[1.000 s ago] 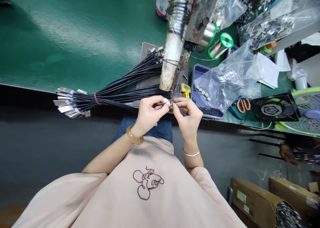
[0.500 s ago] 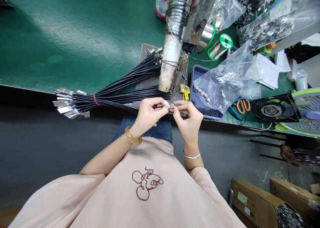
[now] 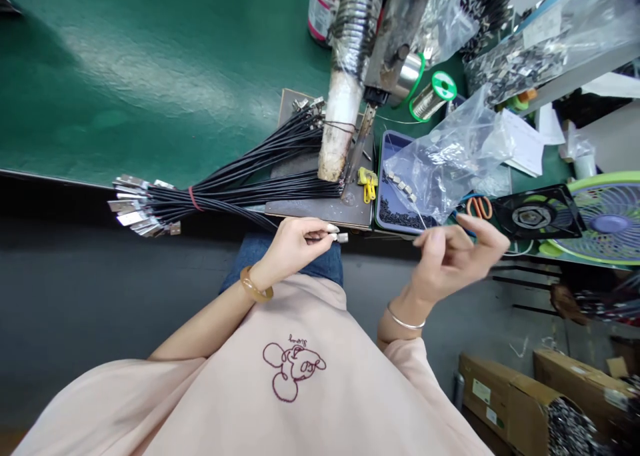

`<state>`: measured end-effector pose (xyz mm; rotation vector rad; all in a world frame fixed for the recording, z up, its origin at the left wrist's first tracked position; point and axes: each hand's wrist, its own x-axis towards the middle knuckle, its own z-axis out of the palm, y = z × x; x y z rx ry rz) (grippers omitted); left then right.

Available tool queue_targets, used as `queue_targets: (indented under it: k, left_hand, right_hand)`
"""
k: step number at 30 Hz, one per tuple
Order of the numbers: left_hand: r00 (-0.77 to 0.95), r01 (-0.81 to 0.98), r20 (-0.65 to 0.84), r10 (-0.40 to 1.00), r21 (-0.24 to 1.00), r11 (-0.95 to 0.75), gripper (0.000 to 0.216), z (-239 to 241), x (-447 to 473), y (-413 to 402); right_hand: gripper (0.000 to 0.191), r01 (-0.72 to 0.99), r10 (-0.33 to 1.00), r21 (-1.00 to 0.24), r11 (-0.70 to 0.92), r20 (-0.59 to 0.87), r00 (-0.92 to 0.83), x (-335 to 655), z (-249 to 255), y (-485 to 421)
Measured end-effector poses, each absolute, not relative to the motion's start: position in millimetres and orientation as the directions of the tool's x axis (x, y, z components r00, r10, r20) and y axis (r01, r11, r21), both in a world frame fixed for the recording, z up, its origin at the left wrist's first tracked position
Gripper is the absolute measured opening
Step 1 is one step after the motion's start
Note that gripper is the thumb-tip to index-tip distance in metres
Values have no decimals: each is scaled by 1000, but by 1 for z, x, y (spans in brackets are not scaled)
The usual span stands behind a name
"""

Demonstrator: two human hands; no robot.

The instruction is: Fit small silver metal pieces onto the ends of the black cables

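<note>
Just off the bench edge, my left hand [image 3: 303,243] is closed in a pinch, with a small metal connector [image 3: 343,238] poking out past its fingertips. Black cables [image 3: 235,209] from a bundle run toward that hand and pass behind it. Out to the right, my right hand [image 3: 457,256] is raised with curled fingers, slightly blurred, in front of a blue tray [image 3: 381,196]. A thin pale strand ends near its fingertips; whether they hold it is unclear. A red band [image 3: 193,199] ties the bundle, which has metal connectors at both ends.
A white-tipped duct [image 3: 334,143] and a soldering tool [image 3: 363,129] hang over a grey board [image 3: 305,209]. The tray holds small black parts and a plastic bag [image 3: 440,163]. Beyond are a solder spool [image 3: 433,96], orange-handled scissors [image 3: 479,207], a black fan [image 3: 535,215] and a yellow clip [image 3: 369,184].
My right hand has left the connector and swung right, past the tray's front edge. My left hand keeps its pinch and has dropped slightly toward my body.
</note>
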<state>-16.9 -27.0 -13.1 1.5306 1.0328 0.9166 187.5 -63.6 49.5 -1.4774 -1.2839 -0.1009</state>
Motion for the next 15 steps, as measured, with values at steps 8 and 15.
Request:
queue_targets:
  k: [8, 15]
  left_hand:
    - [111, 494, 460, 881, 744, -450, 17, -11, -34, 3]
    - [306, 688, 418, 856, 524, -502, 21, -13, -39, 21]
  right_hand:
    - [12, 916, 888, -391, -96, 382, 256, 254, 19, -6]
    - [14, 960, 930, -276, -49, 338, 144, 257, 6, 26]
